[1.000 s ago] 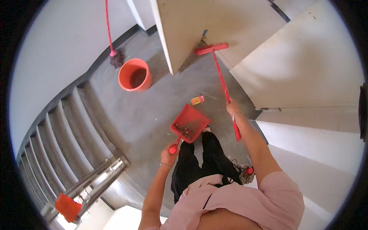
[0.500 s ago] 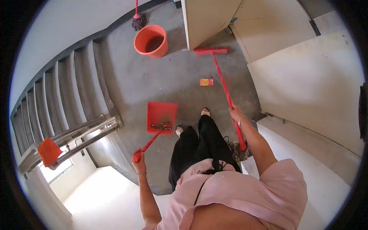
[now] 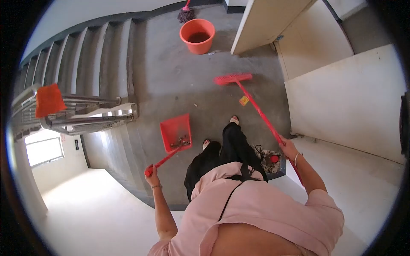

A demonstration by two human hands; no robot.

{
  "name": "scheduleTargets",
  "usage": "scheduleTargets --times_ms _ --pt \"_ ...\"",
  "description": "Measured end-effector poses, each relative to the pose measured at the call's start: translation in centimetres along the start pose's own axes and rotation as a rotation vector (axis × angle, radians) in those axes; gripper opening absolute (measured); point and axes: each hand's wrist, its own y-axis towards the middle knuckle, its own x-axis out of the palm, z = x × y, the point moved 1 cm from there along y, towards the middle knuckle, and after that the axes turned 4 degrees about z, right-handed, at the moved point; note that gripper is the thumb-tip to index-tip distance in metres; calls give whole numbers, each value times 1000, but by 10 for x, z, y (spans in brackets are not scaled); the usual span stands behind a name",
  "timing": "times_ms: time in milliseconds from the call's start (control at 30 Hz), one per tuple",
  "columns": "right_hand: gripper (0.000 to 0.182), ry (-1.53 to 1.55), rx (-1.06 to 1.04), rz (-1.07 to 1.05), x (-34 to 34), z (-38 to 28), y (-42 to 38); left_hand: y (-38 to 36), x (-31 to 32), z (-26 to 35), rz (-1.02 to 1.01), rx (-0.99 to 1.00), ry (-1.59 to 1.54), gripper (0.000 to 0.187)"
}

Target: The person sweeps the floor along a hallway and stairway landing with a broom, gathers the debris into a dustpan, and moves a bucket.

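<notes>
Red broom (image 3: 252, 102) slants from right hand (image 3: 288, 147) grip, clamped on handle, up-left to head; yellow scrap (image 3: 244, 100) touching handle; left hand (image 3: 150, 172) clamps dustpan (image 3: 175, 132), left of broom.

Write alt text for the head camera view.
On a concrete stair landing, a person's left hand holds a red dustpan with debris while the right hand grips a red broom. An orange bucket stands beyond.

Single head-worn fisheye view, steeply downward from above over the stair landing (image 3: 179, 85), fairly distant.
</notes>
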Motion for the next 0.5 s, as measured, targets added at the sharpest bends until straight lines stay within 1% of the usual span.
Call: scheduleTargets --times_ms 33,67,133,167,233,300,333,433,500 --pt "41 -67 -123 34 0 -11 10 -7 -8 -6 16 11 -32 17" --pt "41 -49 -43 -33 -5 -20 22 -13 -16 -12 41 0 0 17" --pt "42 9 100 -146 -12 -77 55 -23 -32 -14 83 -21 67 17" --pt "43 49 161 -196 -11 -92 73 -25 -40 -21 95 -55 29 17" --pt "43 27 61 -198 4 -101 123 -29 -58 -31 125 -125 -44 17" --pt "43 24 95 -209 5 -130 159 -38 -77 -39 166 -138 -25 17" --pt "43 56 114 -208 6 -137 179 -46 -77 -33 191 -147 -15 17" --pt "43 140 172 -223 14 -146 224 -67 -83 -18 225 -201 47 16" --pt "43 182 216 -233 22 -150 247 -59 -86 -7 215 -210 95 16"
